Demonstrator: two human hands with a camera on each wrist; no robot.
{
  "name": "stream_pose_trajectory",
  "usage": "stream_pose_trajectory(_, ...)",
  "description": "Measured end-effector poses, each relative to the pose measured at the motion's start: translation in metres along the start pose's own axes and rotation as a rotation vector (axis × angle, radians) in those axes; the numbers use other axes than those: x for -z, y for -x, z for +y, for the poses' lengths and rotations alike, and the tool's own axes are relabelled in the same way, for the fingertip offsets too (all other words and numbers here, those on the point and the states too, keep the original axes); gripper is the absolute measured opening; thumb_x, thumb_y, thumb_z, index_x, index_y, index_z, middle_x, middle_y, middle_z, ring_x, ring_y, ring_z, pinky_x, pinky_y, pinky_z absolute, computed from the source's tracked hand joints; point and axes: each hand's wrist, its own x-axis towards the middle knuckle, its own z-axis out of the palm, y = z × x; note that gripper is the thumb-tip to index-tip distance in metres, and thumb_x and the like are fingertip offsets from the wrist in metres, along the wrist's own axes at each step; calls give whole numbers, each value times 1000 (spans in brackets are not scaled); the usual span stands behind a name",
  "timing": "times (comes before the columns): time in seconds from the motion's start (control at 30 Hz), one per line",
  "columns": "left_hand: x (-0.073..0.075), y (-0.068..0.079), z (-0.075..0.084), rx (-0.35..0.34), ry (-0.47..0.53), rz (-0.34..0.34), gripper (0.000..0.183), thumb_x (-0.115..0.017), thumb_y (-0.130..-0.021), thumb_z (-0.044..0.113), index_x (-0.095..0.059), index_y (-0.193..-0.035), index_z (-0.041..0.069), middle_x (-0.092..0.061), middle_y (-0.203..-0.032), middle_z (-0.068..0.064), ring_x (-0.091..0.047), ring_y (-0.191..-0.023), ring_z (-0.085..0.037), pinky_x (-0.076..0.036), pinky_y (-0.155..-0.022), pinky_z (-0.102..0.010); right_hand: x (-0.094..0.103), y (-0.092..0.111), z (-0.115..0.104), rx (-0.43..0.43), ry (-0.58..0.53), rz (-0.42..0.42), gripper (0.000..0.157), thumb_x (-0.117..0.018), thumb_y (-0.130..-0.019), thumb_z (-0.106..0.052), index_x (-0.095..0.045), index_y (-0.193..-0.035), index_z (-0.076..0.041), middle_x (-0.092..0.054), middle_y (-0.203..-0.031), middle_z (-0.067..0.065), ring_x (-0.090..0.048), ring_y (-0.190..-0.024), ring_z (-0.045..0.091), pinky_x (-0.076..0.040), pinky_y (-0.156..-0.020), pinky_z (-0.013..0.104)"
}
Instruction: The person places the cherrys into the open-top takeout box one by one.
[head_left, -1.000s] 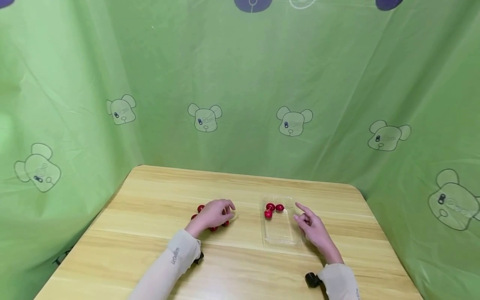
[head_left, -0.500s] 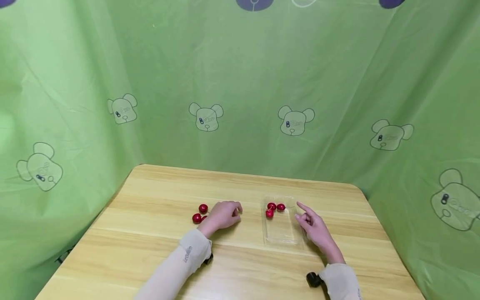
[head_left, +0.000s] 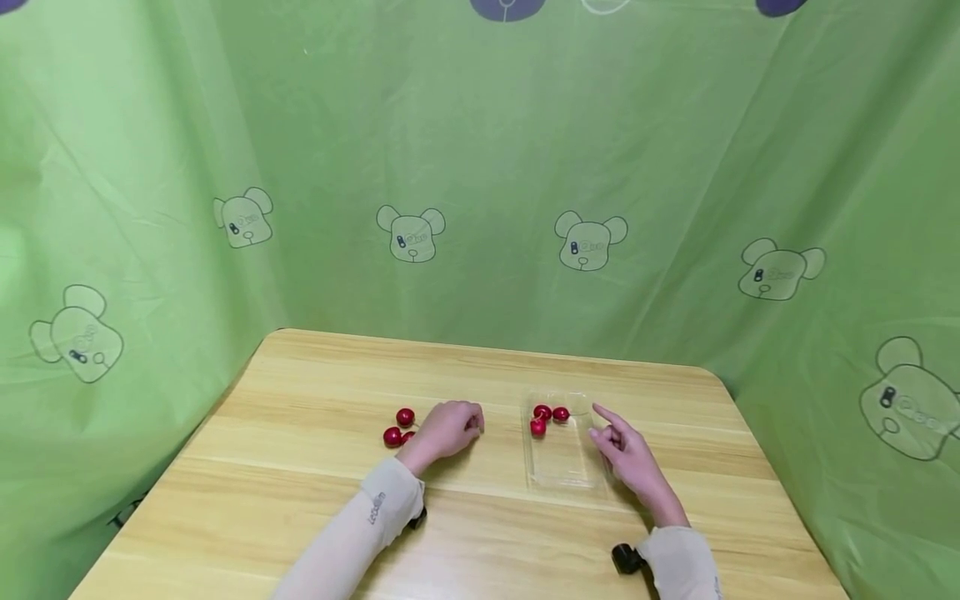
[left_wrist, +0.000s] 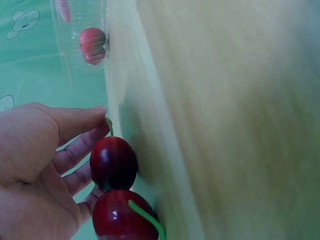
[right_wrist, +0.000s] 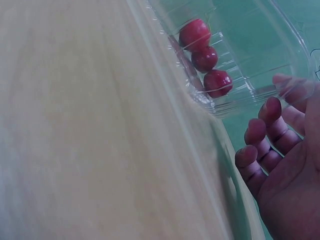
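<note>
My left hand [head_left: 448, 428] pinches the green stem of a dark red cherry [left_wrist: 114, 162] between thumb and forefinger, just over the table. A second cherry [left_wrist: 122, 217] with a bright green stem sits against it, nearer the wrist camera. In the head view, several red cherries [head_left: 405, 417] lie left of that hand, one partly hidden by it. A clear plastic box [head_left: 564, 481] stands on the right, holding three cherries [head_left: 538, 427] in its far left part. My right hand [head_left: 630, 458] is at the box's right side, forefinger extended and other fingers loosely bent.
Both hands are over a light wooden table [head_left: 300, 483]. A green curtain [head_left: 495, 167] with printed bear heads hangs around its back and sides. Dark wrist cameras [head_left: 626, 559] show by the sleeves.
My left hand has moved a little to the right, uncovering more of the cherries on its left. Its fingers are more drawn together now. My right hand and the box stay in place.
</note>
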Motion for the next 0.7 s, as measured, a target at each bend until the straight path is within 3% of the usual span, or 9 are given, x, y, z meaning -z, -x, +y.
stream_pose_trajectory(0.37,15,2,1,-26,31,80,8,-75,-94,12,-71,-95,19,-73,-86,6,-65,-78,-11,-55,-85,-35,0,0,0,-16,-21,10,59,-61,-106,-20,-38,-158,-4,-60,-91,17,-48,-63,11,-46,-55,24)
stream_pose_trajectory(0.7,24,0,1,-11,144,120,5,-72,-97,17,-72,-95,12,-71,-86,6,-60,-76,-7,-52,-75,-26,0,-1,1,-13,-6,10,60,-60,-106,-18,-37,-159,-3,-61,-92,19,-48,-63,11,-45,-55,24)
